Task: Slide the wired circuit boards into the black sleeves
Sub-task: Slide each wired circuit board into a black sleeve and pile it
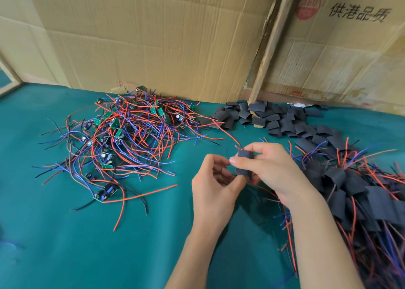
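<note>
Head view | both hands: right hand [271, 168] and left hand [215, 179] pinch one black sleeve [244, 162] | done: sleeved pile [355, 192] right of it | left: bare-board pile [122, 133] left of it

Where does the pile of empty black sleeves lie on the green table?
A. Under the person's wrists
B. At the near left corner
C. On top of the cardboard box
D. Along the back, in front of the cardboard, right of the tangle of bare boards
D: the empty black sleeves lie by the cardboard, right of the wired circuit boards.

Both forearms are bare to the frame's lower edge, with no sleeves, gloves, rings or watch on the left hand [213, 185] or right hand [270, 170].
</note>
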